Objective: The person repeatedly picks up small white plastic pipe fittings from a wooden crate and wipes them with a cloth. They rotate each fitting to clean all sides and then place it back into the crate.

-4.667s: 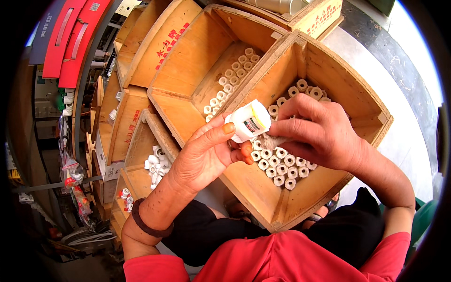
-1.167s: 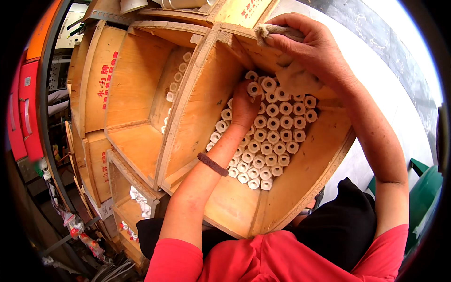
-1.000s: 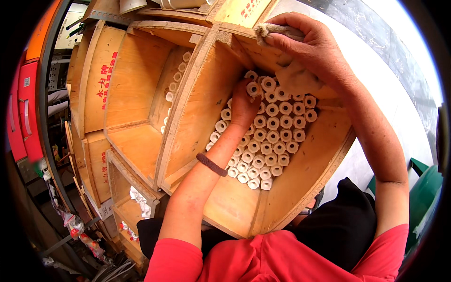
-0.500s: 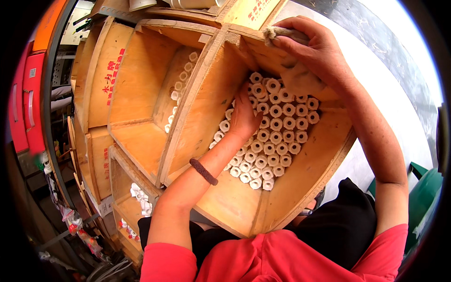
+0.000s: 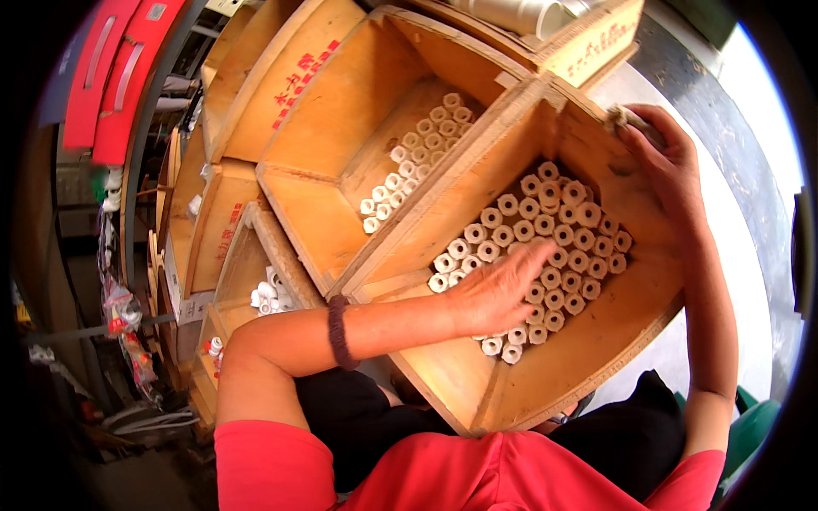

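Note:
Rows of white plastic pipe fittings (image 5: 576, 259), hexagon-edged with round holes facing up, stand on end in a wooden crate (image 5: 635, 328) in front of me. My left hand (image 5: 503, 294) lies over the near-left part of these fittings, fingers stretched out and close together, hiding the ones beneath. No fitting shows in its fingers. At the crate's far right corner, my right hand (image 5: 669, 157) is closed round a thick greyish rope (image 5: 629, 117) with a frayed end. Most of that rope is hidden in the palm.
Adjoining on the left is another wooden compartment (image 5: 294, 200) with more white fittings (image 5: 415, 162). A lower box holds white elbow-like pieces (image 5: 271, 295). Pale cylinders (image 5: 520, 15) lie beyond the crates. Red cases (image 5: 128, 77) stand far left; something green (image 5: 750, 439) is at my right.
My left hand has moved from the far left side of the fittings nearer to me, its fingers now pointing right. The view has shifted; my right hand still grips the rope.

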The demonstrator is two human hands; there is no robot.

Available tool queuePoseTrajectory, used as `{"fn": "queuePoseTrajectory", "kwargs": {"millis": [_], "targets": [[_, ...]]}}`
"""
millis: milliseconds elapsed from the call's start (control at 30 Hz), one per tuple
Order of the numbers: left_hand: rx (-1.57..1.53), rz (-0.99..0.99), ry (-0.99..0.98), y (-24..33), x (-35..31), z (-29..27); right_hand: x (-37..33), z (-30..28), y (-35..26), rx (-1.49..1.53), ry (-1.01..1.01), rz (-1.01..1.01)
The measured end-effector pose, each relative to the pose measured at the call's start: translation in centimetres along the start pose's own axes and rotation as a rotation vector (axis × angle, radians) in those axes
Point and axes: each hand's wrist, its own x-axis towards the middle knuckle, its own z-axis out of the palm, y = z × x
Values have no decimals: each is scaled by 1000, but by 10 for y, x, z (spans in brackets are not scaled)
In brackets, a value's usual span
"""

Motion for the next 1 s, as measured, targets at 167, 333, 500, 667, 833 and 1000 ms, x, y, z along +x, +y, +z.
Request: {"fn": "queuePoseTrajectory", "kwargs": {"millis": [167, 333, 500, 667, 833, 1000], "targets": [[-146, 159, 2, 20, -28, -54, -2, 1, -5, -93, -12, -22], [-169, 54, 537, -31, -10, -136, -4, -1, -5, -173, 1, -18], [-253, -480, 590, -187, -12, -184, -3, 1, -8, -224, 15, -48], [-149, -762, 590, -276, -7, -169, -4, -5, 3, -229, 46, -9], [36, -771, 422, -298, 5, -145, -8, -6, 3, -228, 80, 22], [103, -730, 537, -317, 10, -127, -7, -20, 13, -286, 34, -5]]}}
